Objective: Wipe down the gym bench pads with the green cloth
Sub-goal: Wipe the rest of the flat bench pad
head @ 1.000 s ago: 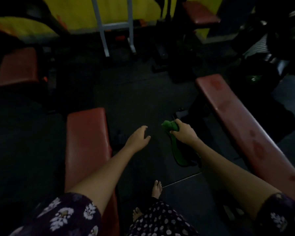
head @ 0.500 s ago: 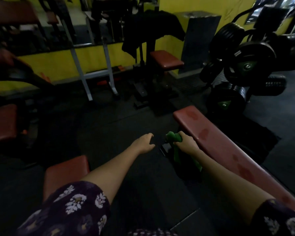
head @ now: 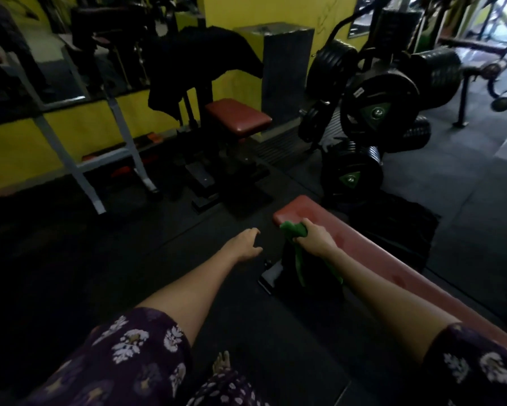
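Note:
A long red bench pad (head: 372, 259) runs from the centre toward the lower right. My right hand (head: 315, 237) is shut on the green cloth (head: 294, 230), which is bunched at the pad's far left corner; a strip of it hangs down beside the bench. My left hand (head: 245, 244) hovers over the dark floor just left of the bench, fingers loosely apart and holding nothing. A smaller red seat pad (head: 237, 115) stands farther back in the centre.
A rack of black weight plates (head: 372, 112) stands right behind the long bench's far end. A grey metal frame (head: 123, 133) leans by the yellow wall at left. The bench's black foot (head: 271, 276) sits on the floor between my arms. My bare foot (head: 221, 361) shows below.
The view has tilted up and moved forward. My right hand has carried the green cloth onto the far corner of the long bench pad. The left hand stays beside it, empty.

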### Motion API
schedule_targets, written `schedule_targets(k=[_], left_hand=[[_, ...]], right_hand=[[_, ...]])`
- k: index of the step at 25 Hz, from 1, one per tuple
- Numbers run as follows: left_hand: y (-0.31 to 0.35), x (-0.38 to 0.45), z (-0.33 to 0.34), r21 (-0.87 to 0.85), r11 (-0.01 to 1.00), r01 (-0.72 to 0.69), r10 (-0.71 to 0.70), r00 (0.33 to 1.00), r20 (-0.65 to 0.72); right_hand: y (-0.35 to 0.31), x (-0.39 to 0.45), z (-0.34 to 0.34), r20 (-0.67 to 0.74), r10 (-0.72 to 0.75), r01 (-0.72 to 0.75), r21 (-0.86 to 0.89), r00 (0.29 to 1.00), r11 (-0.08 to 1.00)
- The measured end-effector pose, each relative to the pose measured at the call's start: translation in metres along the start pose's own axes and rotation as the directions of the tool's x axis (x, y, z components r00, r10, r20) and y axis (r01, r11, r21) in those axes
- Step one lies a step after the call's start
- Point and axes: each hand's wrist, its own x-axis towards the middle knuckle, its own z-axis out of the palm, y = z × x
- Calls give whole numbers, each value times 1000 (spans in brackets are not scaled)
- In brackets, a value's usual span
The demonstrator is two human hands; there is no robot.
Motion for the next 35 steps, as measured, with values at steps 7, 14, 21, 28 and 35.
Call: schedule_targets(k=[7,14,21,28,35], left_hand=[[-24,88,-50,99,981,-167,153,979,132],[-42,146,-60,94,963,-255,229,948,222],[-34,211,-72,159,919,-362,305,906,294],[-32,298,-83,154,936,-316,259,916,305],[-39,364,-39,139,933,-332,234,852,469]], right_hand=[[-26,58,-4,-61,210,-208,26,976,978],[-29,91,3,-74,364,-364,9,928,931],[-5,153,-12,-87,420,-420,19,903,907],[17,235,-8,-52,487,-484,63,872,873],[41,281,13,22,532,-532,-10,846,847]])
